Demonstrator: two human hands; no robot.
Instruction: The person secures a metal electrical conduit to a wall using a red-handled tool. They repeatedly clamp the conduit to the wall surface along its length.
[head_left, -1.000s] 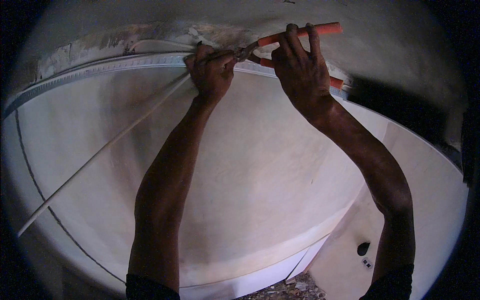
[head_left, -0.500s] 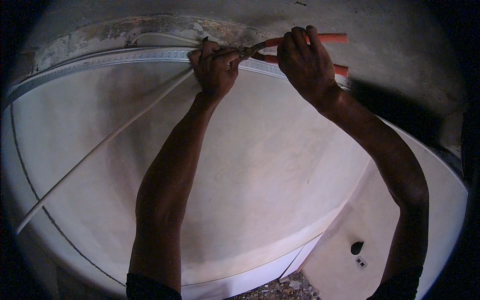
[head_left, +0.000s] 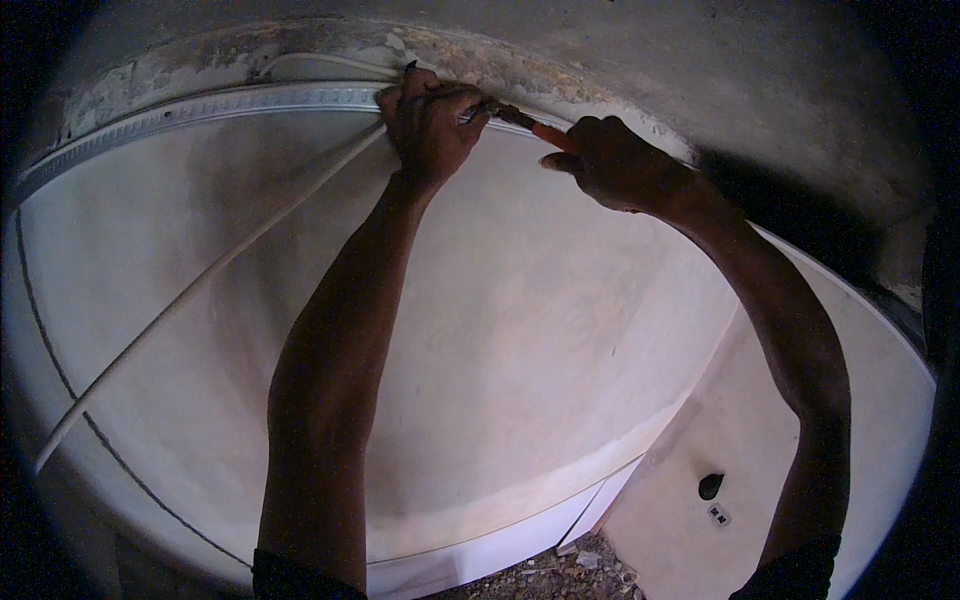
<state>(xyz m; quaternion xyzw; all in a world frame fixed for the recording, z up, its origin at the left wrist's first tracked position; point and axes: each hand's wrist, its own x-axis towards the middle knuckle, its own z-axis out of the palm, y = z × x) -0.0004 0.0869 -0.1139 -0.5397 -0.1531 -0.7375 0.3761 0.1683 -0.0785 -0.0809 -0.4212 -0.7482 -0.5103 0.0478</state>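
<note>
My left hand [head_left: 430,125] is closed at the perforated metal channel [head_left: 230,99] along the top of the pale wall board [head_left: 540,300]; what its fingers pinch is hidden. A long white cable [head_left: 220,262] runs diagonally up to this hand from the lower left, and a thinner white cable [head_left: 330,58] arches above the channel. My right hand [head_left: 625,165] is wrapped round a cutter-like tool [head_left: 548,135] with orange grips, mostly covered by the hand. The tool's dark jaws meet my left fingers at the channel.
A rough grey concrete surface [head_left: 730,70] lies above, with a dark gap [head_left: 800,210] on the right. The adjoining board [head_left: 660,520] at lower right has a black round fitting [head_left: 710,487] and a small socket plate [head_left: 719,515]. Rubble [head_left: 530,580] lies at the bottom.
My right hand has moved down and turned, bringing the orange handles from spread and level to angled down, largely inside the fist. My left hand has shifted slightly upward in view.
</note>
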